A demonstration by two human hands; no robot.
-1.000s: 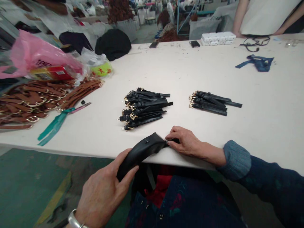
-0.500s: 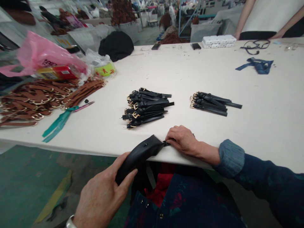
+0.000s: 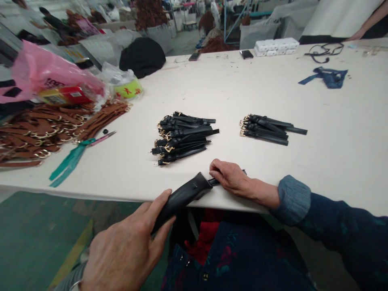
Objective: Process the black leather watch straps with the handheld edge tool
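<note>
My left hand (image 3: 127, 246) grips the lower end of a black leather piece (image 3: 184, 194) that hangs over the near edge of the white table (image 3: 212, 93). My right hand (image 3: 232, 178) rests on the table edge with its fingers closed on the thin black strap at the upper end of that piece. Just beyond lie two piles of black straps with gold buckles: a larger pile (image 3: 183, 137) ahead of my hands and a smaller pile (image 3: 268, 129) to the right.
Brown buckled straps (image 3: 51, 127) are heaped at the left beside a pink plastic bag (image 3: 45, 74), teal ribbon (image 3: 69, 159) and pink scissors (image 3: 101, 138). A blue cloth scrap (image 3: 329, 76), a white box (image 3: 275, 46) and phones lie at the far side. A person stands at the far right.
The black piece has swung flatter and narrower in my hands, and my left hand has slid further up along it. My right hand has shifted slightly left.
</note>
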